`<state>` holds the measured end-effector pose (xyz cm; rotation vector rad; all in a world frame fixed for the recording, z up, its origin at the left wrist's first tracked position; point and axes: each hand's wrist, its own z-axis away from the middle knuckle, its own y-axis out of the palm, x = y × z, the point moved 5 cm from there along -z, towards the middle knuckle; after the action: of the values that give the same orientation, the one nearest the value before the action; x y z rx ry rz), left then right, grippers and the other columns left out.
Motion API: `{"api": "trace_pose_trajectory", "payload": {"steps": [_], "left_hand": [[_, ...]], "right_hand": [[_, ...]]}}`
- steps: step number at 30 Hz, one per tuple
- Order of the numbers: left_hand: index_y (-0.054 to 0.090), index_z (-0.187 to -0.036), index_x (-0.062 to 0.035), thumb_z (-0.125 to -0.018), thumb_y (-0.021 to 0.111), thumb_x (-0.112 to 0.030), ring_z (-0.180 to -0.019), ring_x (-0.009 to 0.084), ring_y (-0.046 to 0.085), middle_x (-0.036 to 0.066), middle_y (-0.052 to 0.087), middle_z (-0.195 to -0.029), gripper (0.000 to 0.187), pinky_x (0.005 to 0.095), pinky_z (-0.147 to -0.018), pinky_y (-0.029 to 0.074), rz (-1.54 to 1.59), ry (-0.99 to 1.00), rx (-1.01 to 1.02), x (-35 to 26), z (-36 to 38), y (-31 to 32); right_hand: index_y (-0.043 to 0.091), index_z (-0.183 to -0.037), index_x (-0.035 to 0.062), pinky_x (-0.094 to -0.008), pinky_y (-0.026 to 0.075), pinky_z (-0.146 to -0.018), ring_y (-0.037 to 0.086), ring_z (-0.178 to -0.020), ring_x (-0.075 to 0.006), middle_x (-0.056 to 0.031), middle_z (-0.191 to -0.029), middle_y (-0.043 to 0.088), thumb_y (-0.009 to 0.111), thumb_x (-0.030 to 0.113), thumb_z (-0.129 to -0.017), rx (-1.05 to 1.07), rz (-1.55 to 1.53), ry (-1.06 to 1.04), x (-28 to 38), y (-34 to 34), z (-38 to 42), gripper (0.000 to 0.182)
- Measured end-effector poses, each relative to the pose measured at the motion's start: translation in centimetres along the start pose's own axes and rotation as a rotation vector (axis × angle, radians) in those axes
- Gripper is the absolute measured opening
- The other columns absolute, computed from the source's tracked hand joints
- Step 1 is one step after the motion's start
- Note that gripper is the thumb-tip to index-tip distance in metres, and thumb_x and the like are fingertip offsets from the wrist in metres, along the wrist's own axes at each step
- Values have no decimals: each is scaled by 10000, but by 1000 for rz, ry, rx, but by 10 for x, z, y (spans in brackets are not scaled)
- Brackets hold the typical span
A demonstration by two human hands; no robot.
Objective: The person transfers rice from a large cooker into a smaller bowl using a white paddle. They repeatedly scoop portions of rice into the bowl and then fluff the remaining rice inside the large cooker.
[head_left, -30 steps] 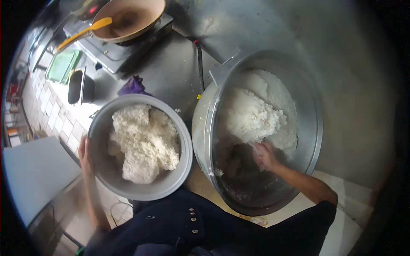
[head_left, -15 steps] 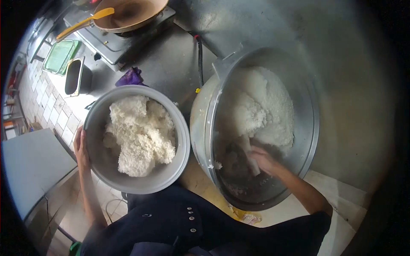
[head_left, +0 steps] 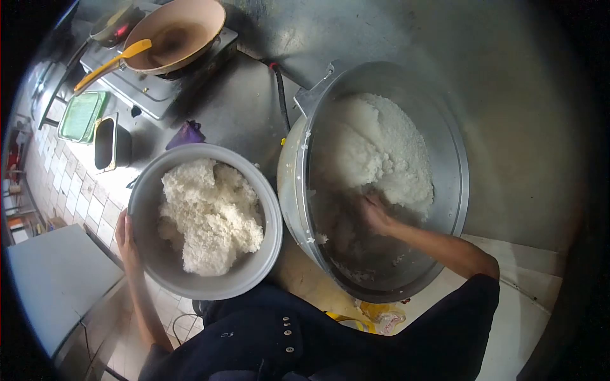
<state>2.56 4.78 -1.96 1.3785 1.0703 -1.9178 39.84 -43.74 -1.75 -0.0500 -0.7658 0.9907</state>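
Note:
With its fingers against the outer wall, my left hand (head_left: 128, 244) holds the left side of a grey metal bowl (head_left: 147, 257). Inside lie big clumps of cooked white rice (head_left: 213, 213). To the right stands a large, deep metal pot (head_left: 462, 171), tilted in my view, with a mound of white rice (head_left: 400, 149) against its far side. My right hand (head_left: 376, 214) is down in this pot, closed at the near edge of the mound. It grips a pale rice paddle, whose handle showed earlier; hand, rice and steam now hide most of it.
A frying pan (head_left: 206, 32) with an orange spatula (head_left: 136, 47) sits on a stove (head_left: 152, 95). Nearby are a purple cloth (head_left: 185, 134), a black-and-metal container (head_left: 117, 146) and a green-lidded box (head_left: 82, 117). A white surface (head_left: 60, 273) stands at left.
My right hand has pushed the paddle forward into the rice, so its handle no longer shows. My left hand keeps its place on the bowl. The view has shifted slightly.

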Motion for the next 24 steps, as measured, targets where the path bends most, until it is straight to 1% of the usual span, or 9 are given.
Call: {"api": "trace_pose_trajectory", "payload": {"steps": [1, 4, 5, 7, 9, 11, 14, 17, 24], "left_hand": [[569, -1175, 38, -992, 468, -317, -1050, 179, 518, 105, 596, -1102, 412, 295, -953, 368, -25, 6, -25, -4, 3, 1], [570, -1177, 31, -993, 465, -323, -1050, 180, 517, 104, 599, -1089, 412, 300, -952, 368, -38, 9, -16, -8, 3, 2], [570, -1178, 28, -994, 463, -322, -1049, 180, 517, 102, 601, -1080, 409, 302, -953, 367, -27, 6, 22, -9, 2, 4], [566, -1192, 26, -994, 466, -324, -1062, 182, 515, 104, 596, -1098, 414, 305, -962, 364, 10, -20, 36, -14, 1, 5], [562, -1205, 24, -993, 470, -326, -1076, 184, 512, 106, 590, -1116, 419, 307, -971, 361, 38, -64, 40, -11, 10, 6], [549, -1240, 20, -989, 485, -331, -1109, 185, 505, 113, 569, -1172, 435, 303, -984, 362, -93, -71, -68, -2, 5, -2], [539, -1262, 17, -983, 499, -339, -1136, 190, 495, 121, 550, -1215, 454, 302, -999, 359, -85, -62, -45, 9, 3, -8], [538, -1259, 21, -985, 497, -338, -1138, 193, 495, 123, 553, -1212, 453, 304, -999, 359, -20, -80, -3, 6, 5, -4], [490, -1296, 37, -975, 518, -338, -1206, 206, 464, 140, 526, -1279, 494, 315, -1042, 331, 93, -145, -68, 25, 3, -12]], "right_hand": [[541, -911, 118, -270, 295, -321, 366, -378, -97, 6, -558, 418, 425, 420, -972, 68, 23, -21, -1, 0, -3, 330], [503, -816, 115, -267, 282, -312, 347, -363, -92, 14, -546, 404, 403, 410, -982, 140, 38, 89, 12, -3, 11, 353], [503, -816, 115, -267, 282, -312, 347, -363, -92, 14, -546, 404, 403, 410, -982, 144, 42, 84, 8, -7, 10, 353], [510, -1048, 47, -296, 373, -415, 445, -568, -120, -34, -729, 454, 383, 508, -960, 244, 35, 70, -15, -4, 5, 486], [476, -901, 77, -283, 311, -360, 383, -464, -101, -2, -612, 413, 405, 518, -953, 150, 69, -98, -5, -2, 4, 450], [466, -835, 85, -272, 265, -338, 324, -391, -95, 9, -541, 371, 442, 515, -948, 267, -163, 170, 3, -5, 23, 445], [433, -726, 91, -263, 245, -316, 303, -358, -92, 14, -491, 332, 413, 466, -969, 296, -191, 93, 19, -7, 39, 448], [445, -771, 85, -251, 214, -350, 309, -382, -79, 11, -513, 348, 481, 514, -941, 389, -287, 82, 15, -14, 44, 463], [429, -741, 67, -255, 240, -335, 297, -370, -80, 10, -503, 319, 435, 448, -976, 357, -370, 31, 12, -38, 54, 448]]}}
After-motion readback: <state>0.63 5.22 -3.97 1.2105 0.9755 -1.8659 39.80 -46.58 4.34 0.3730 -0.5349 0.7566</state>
